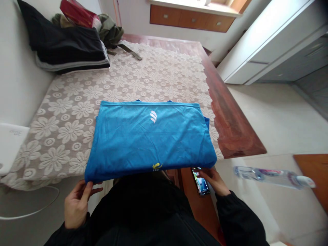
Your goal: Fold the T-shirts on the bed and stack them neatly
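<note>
A blue T-shirt (151,136), folded into a wide rectangle, lies at the near edge of the table, its near edge hanging toward me. It bears a white logo near the far edge and a small yellow print near the close edge. My left hand (77,203) pinches its near left corner between thumb and fingers. At the near right corner is my right hand (216,181), its fingertips partly hidden by the fabric and closed on that corner. Just below that hand, a phone (201,182) with a lit screen rests on a brown wooden seat.
A flowered lace cloth (153,75) covers the dark red table (233,119). Folded dark clothes (69,44) are stacked at the back left, beside an olive bag (109,30) and a red package (79,13). A white device (11,147) sits left; a plastic bottle (274,177) appears right.
</note>
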{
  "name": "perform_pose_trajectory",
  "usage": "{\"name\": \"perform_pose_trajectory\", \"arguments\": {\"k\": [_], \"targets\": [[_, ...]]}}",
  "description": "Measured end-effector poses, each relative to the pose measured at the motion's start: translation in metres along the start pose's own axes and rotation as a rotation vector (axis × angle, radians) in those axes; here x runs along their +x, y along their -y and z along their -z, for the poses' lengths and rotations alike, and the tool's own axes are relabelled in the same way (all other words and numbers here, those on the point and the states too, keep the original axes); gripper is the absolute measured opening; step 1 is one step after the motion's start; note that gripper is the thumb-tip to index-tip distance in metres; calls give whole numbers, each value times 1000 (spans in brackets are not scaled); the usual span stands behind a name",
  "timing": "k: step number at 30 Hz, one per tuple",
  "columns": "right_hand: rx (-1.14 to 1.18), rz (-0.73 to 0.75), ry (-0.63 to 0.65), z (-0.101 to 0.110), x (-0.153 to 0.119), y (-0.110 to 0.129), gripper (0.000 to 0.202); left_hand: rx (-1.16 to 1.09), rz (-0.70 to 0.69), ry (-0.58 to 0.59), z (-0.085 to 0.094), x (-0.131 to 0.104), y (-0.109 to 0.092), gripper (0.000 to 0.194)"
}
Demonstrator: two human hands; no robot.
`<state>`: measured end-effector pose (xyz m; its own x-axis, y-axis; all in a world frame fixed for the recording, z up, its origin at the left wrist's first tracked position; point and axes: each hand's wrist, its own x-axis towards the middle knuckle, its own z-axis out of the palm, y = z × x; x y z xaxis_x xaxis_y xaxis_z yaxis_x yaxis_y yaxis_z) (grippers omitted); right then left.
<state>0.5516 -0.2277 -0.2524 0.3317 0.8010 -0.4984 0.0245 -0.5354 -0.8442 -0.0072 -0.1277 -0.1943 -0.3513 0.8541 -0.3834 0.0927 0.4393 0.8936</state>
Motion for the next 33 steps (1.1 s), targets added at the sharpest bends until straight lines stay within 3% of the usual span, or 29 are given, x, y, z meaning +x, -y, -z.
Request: {"name": "perform_pose_trajectory", "arguments": {"k": [4, 11, 16, 21, 24, 29, 33], "targets": [[123, 2, 11, -5, 6, -2, 75, 29, -21, -12, 3, 0, 1, 65], [147, 41, 38, -1, 9, -11, 69, 4, -36, -70, -1, -5, -15, 70], [134, 58, 105, -5, 9, -8, 60, 23, -101, -92, -1, -8, -22, 59], [224, 59, -79, -6, 5, -4, 66, 68, -173, -90, 8, -7, -19, 48], [279, 90, -116, -6, 2, 2, 61, 73, -225, -76, 9, -11, -20, 41], [300, 232, -177, -7, -7, 18, 52, 77, -290, -111, 3, -28, -39, 22], [181, 344, -176, 3, -28, 33, 53, 173, -305, -41, 15, -35, -60, 6]]}}
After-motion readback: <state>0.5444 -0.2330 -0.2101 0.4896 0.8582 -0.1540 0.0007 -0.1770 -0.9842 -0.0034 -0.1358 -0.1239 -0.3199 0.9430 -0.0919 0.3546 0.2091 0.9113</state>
